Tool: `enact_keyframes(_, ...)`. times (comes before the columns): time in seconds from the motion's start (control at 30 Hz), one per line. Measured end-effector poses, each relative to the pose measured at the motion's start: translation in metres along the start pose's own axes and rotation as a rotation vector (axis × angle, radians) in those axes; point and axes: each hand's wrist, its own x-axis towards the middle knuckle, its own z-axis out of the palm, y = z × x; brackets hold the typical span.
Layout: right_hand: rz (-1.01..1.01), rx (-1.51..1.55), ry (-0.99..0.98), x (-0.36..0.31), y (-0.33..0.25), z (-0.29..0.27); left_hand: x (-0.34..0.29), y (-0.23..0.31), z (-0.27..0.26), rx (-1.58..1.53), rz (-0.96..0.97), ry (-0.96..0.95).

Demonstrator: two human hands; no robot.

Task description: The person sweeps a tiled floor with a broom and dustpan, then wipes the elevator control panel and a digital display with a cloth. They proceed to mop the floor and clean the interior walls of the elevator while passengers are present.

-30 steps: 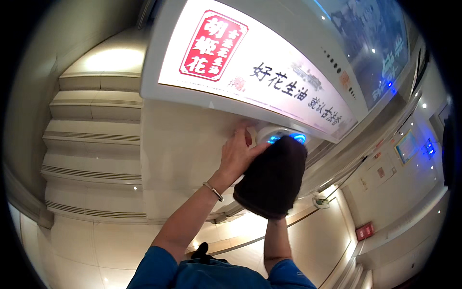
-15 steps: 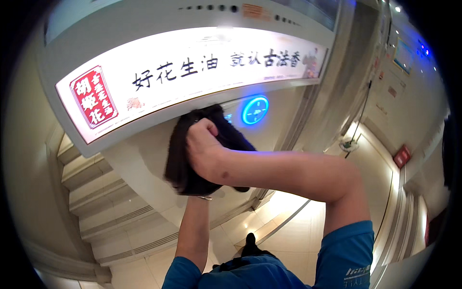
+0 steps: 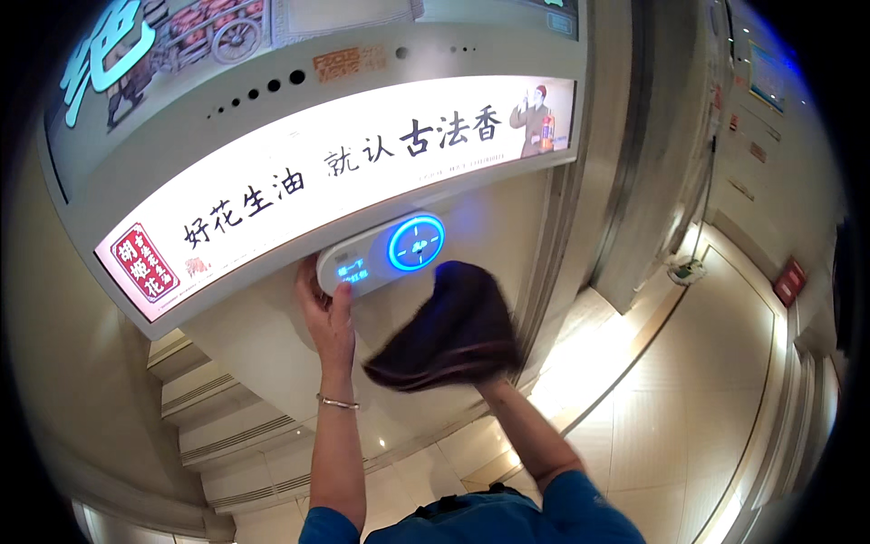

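Note:
Below a lit advertising panel sticks out a white rounded device with a glowing blue ring. My left hand grips its left end, thumb on the front face and fingers curled behind. A bracelet circles that wrist. A dark brown cloth hangs over my right hand, just below and right of the ring and apart from it. The cloth hides the fingers of that hand and is somewhat blurred; only the right forearm shows beneath it.
Steps with grooved edges go up at the left. To the right, a mop leans in the corner of a tiled corridor, near a red box by the wall. A pale wall column stands beside the panel.
My right arm, which crossed over the left with the cloth, has drawn back to the right. The left hand, hidden before, now shows on the device. The view has shifted, showing more above the panel.

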Motion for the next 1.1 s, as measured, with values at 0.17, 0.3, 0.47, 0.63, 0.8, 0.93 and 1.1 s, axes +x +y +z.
enact_keyframes(0.17, -0.167, -0.667, -0.129, 0.037, 0.002, -0.012, -0.007, -0.011, -0.014, 0.209, -0.006, 0.037)
enact_keyframes(0.3, -0.288, -0.082, 0.021, 0.040, 0.058, 0.015, -0.012, -0.028, -0.005, 0.242, -0.038, 0.091)
enact_keyframes(0.47, 0.303, 2.084, -0.429, -0.002, 0.138, 0.070, -0.015, -0.036, -0.006, 0.306, 0.028, 0.145)
enact_keyframes(0.63, 0.248, 2.757, -0.744, 0.029, 0.158, 0.026, -0.011, -0.019, -0.011, 0.334, 0.075, 0.147)
enact_keyframes(0.8, -0.064, 2.117, -0.300, 0.097, 0.231, -0.054, -0.015, -0.023, -0.009, 0.349, 0.002, 0.199)
enact_keyframes(0.93, 0.120, 0.849, 0.340, 0.054, 0.277, -0.046, -0.015, -0.023, -0.001, 0.361, 0.016, 0.180)
enact_keyframes(1.1, 0.418, -0.290, 0.197, -0.044, 0.298, -0.067, -0.009, -0.027, 0.005, 0.406, 0.060, 0.196)
